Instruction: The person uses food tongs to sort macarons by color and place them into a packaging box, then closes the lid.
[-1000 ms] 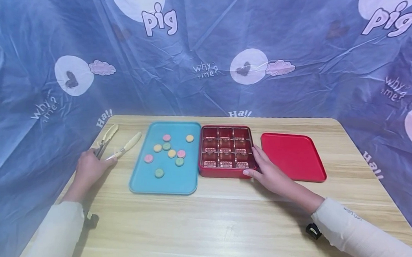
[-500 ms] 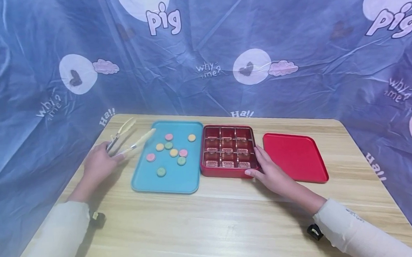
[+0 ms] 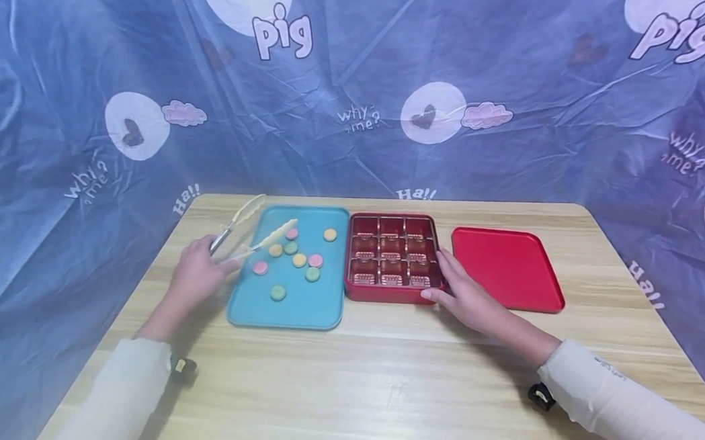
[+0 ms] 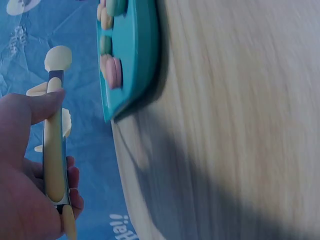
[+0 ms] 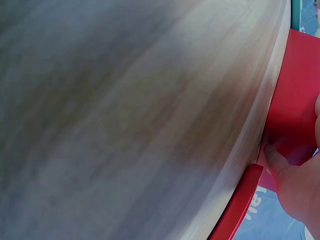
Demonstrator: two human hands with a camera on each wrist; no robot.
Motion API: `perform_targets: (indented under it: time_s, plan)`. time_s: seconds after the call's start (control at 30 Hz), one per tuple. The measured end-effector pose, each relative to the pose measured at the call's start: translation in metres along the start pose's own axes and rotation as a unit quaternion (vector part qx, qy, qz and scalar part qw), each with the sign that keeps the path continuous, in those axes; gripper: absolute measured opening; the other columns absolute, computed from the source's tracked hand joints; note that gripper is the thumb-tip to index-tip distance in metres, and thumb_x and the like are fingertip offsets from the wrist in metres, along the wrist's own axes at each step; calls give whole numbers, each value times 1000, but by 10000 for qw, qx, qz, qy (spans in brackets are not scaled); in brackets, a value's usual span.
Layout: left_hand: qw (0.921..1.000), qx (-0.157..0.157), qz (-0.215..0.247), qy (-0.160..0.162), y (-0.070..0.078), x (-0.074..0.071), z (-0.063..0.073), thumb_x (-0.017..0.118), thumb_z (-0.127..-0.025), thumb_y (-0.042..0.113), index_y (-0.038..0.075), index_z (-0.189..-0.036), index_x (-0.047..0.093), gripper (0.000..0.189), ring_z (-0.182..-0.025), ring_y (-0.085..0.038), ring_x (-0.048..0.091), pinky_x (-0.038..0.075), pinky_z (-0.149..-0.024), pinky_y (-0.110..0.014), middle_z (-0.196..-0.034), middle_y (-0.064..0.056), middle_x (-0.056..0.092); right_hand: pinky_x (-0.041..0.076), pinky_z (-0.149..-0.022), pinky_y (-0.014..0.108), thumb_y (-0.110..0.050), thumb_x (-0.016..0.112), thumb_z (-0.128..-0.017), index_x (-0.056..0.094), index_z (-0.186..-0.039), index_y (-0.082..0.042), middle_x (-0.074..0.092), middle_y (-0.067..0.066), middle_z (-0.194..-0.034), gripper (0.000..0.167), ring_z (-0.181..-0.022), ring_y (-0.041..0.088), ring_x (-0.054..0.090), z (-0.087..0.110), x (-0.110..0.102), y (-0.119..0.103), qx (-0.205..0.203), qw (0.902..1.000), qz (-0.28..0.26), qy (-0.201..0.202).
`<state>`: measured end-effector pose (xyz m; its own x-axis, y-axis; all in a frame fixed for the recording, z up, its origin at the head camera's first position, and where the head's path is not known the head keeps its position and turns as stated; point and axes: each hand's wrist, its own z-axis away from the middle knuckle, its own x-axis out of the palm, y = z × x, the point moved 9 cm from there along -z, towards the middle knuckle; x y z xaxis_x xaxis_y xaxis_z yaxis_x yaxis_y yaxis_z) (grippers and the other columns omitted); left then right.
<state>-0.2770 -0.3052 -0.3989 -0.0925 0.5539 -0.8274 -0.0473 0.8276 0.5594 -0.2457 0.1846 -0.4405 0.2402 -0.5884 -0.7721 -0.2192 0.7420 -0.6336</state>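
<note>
My left hand (image 3: 198, 273) grips a pair of tongs (image 3: 277, 234) with cream tips and metal arms. The tongs are spread apart, their tips over the left part of a blue tray (image 3: 309, 311). Several pink, yellow and green macarons (image 3: 278, 292) lie scattered on the tray. In the left wrist view the thumb lies along the tongs' handle (image 4: 54, 160), fingers curled behind it. To the tray's right stands a red box (image 3: 387, 294) with a compartmented insert, nothing in its cells. My right hand (image 3: 469, 304) holds the box's near right corner, thumb on the front wall, fingers along the side.
A flat red lid (image 3: 507, 271) lies on the wooden table (image 3: 363, 394) to the right of the box. Behind the table hangs a blue printed cloth (image 3: 343, 66). The tray and the box stand side by side, nearly touching.
My left hand has carried the tongs rightward, from beside the tray to over its left part. My right hand has stayed at the box corner. The view has shifted slightly.
</note>
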Motion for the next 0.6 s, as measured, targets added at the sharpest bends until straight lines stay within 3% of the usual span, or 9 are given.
perform_targets:
  time_s: [0.3, 0.6]
  plan:
    - [9987, -132, 276, -412, 18, 22, -1, 80, -74, 65, 8, -153, 37, 107, -124, -43, 48, 38, -103, -67, -139, -21, 50, 32, -115, 63, -57, 66, -91, 2, -163, -13, 5, 12, -170, 107, -155, 39, 13, 0, 1, 0, -6, 10000, -58, -22]
    - [9977, 339, -41, -583, 36, 35, -1, 76, -85, 48, 2, -153, 36, 91, -132, -44, 45, 35, -109, -66, -146, -25, 47, 34, -114, 64, -58, 66, -90, 1, -163, -14, 6, 12, -170, 107, -155, 38, 14, 0, 1, 1, 21, 10000, -42, -14]
